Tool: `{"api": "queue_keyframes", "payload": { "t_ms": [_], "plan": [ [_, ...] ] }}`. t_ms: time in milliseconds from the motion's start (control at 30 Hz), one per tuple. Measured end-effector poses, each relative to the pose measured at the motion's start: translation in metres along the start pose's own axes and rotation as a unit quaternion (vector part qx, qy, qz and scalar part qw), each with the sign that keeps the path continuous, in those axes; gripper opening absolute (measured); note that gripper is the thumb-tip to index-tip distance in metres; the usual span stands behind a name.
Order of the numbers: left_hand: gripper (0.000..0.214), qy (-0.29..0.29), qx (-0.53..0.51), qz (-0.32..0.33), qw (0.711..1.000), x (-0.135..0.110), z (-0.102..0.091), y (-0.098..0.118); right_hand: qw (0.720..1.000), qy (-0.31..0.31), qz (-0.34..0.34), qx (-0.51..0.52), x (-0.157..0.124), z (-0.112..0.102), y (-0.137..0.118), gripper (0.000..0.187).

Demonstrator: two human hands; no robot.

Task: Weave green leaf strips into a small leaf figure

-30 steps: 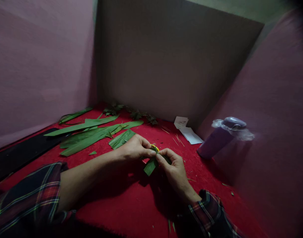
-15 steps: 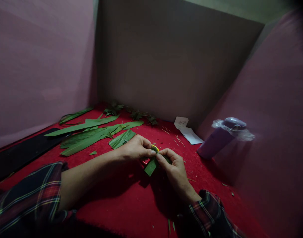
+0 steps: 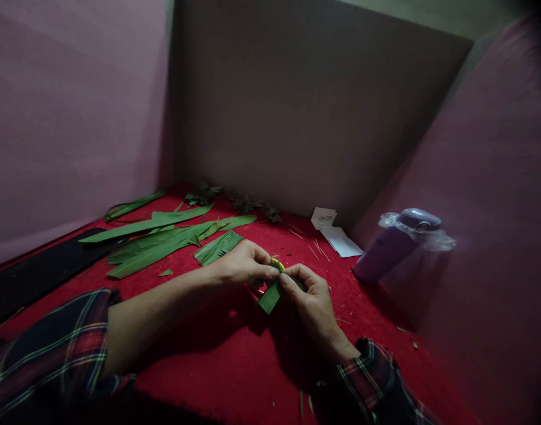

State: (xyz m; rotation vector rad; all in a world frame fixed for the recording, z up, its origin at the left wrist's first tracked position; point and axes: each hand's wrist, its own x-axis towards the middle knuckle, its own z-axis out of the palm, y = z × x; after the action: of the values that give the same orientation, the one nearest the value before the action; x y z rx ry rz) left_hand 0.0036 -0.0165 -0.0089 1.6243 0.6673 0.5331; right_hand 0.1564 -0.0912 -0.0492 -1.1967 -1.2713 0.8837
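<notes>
Thumb and fingertips of my left hand (image 3: 246, 264) pinch the upper end of a green leaf strip (image 3: 270, 296). From the other side my right hand (image 3: 309, 298) pinches the same strip, its fingertips almost touching those of the left. A small yellow piece (image 3: 277, 264) shows just above the fingertips; what it belongs to is mostly hidden. Part of a curved, ring-like edge shows under my left fingers, too covered to name. Beside my left wrist lies a cut piece of leaf (image 3: 218, 247) with several slits.
Long green leaves (image 3: 164, 251) lie on the red cloth (image 3: 199, 366) at left, by a black flat board (image 3: 44, 274). Leafy sprigs (image 3: 244, 204) lie along the back. Thin sticks (image 3: 315, 251), white papers (image 3: 341, 242) and a purple tumbler (image 3: 385, 251) with plastic wrap stand right.
</notes>
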Motion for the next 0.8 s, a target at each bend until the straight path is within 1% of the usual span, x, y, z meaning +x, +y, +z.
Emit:
{"api": "queue_keyframes", "payload": {
  "t_ms": [300, 800],
  "plan": [
    [0.016, 0.009, 0.003, -0.007, 1.0, -0.0017, 0.0006, 0.0032, 1.0, 0.003, 0.006, 0.0, -0.0008, 0.0013, -0.0017, 0.021],
    [0.013, 0.011, -0.003, -0.024, 1.0, -0.0038, 0.0027, 0.006, 1.0, 0.002, -0.005, -0.028, -0.0022, -0.0004, -0.0018, 0.02]
  ]
}}
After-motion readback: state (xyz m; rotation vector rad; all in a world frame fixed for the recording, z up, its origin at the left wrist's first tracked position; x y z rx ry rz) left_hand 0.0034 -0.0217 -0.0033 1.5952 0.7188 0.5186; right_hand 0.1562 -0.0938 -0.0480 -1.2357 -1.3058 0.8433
